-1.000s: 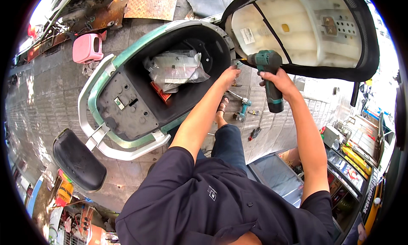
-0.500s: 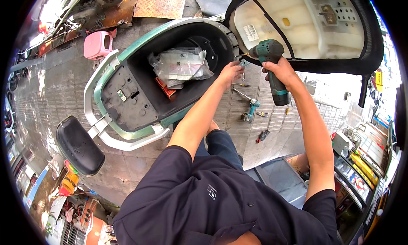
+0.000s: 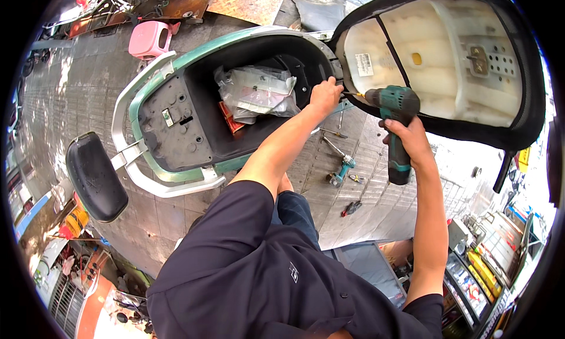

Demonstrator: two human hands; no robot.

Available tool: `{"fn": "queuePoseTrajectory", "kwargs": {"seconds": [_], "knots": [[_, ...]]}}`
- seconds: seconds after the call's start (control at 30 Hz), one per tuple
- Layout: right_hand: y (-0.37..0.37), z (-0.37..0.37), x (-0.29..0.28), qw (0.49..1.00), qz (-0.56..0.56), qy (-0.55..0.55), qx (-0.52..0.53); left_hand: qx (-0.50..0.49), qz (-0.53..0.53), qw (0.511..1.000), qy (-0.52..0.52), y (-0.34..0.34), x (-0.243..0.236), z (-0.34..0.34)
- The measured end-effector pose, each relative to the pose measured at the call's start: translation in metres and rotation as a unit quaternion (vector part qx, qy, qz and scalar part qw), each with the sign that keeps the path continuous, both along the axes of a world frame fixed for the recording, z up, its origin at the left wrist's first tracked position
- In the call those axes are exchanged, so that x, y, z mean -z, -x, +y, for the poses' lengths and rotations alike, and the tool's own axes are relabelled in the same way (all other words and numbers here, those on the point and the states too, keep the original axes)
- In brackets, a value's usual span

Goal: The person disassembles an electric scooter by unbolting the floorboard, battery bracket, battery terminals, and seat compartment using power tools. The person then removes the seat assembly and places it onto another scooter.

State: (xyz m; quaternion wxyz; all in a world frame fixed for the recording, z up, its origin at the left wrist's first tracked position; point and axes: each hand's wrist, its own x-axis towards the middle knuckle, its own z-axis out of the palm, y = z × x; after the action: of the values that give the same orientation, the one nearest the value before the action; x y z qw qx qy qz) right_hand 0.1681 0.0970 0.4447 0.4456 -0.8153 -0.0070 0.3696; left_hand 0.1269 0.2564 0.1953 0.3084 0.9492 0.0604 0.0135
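Observation:
My right hand (image 3: pixel 414 143) is wrapped around the grip of a teal and black cordless drill (image 3: pixel 401 103). Its thin bit points left toward the hinge end of a raised scooter seat (image 3: pixel 441 62), whose pale underside faces up. My left hand (image 3: pixel 325 97) is at the rim of the black storage compartment (image 3: pixel 203 92), close to the bit's tip. Its fingers are pinched together; what they hold, if anything, is hidden. Inside the compartment lie a clear plastic bag (image 3: pixel 259 92) and a red-orange box (image 3: pixel 231 119). Green bodywork (image 3: pixel 140 136) surrounds it.
On the paving below my hands lie a second teal power tool (image 3: pixel 339 173), a screwdriver (image 3: pixel 335 130) and red-handled pliers (image 3: pixel 351 208). A pale grab rail (image 3: pixel 162 188) and black backrest (image 3: pixel 97 177) jut out left. Behind stands a pink stool (image 3: pixel 147 40); tool shelves (image 3: pixel 477 286) stand lower right.
My left hand has risen to the compartment rim, and its fingers have drawn together. The drill has moved right and nearer to me, still in my right hand. The whole view has shifted slightly.

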Motion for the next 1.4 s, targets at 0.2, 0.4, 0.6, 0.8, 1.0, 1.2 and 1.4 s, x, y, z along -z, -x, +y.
{"fn": "queuePoseTrajectory", "kwargs": {"seconds": [0.2,0.4,0.6,0.8,1.0,1.2,1.4], "knots": [[-0.025,0.031,0.005,0.999,-0.004,-0.035,0.034,-0.13,-0.096,0.968,0.191,0.002,0.0,0.018],[-0.045,0.071,0.043,0.997,-0.032,-0.064,0.03,-0.218,0.088,0.967,0.097,-0.001,0.011,0.074],[-0.055,0.088,0.054,0.997,-0.027,-0.06,0.033,-0.109,0.097,0.978,0.151,-0.054,-0.006,0.104],[-0.068,0.086,0.052,0.999,-0.005,-0.03,0.023,-0.112,0.087,0.973,0.184,-0.06,0.002,0.107],[-0.074,0.086,0.048,0.999,0.012,-0.031,0.01,-0.124,0.074,0.971,0.191,-0.06,0.007,0.106],[-0.076,0.086,0.049,1.0,-0.003,-0.025,0.004,-0.135,0.072,0.966,0.209,-0.062,0.007,0.106],[-0.106,0.097,0.039,0.99,-0.05,0.035,-0.124,-0.178,0.008,0.944,0.279,-0.057,0.014,0.102]]}}
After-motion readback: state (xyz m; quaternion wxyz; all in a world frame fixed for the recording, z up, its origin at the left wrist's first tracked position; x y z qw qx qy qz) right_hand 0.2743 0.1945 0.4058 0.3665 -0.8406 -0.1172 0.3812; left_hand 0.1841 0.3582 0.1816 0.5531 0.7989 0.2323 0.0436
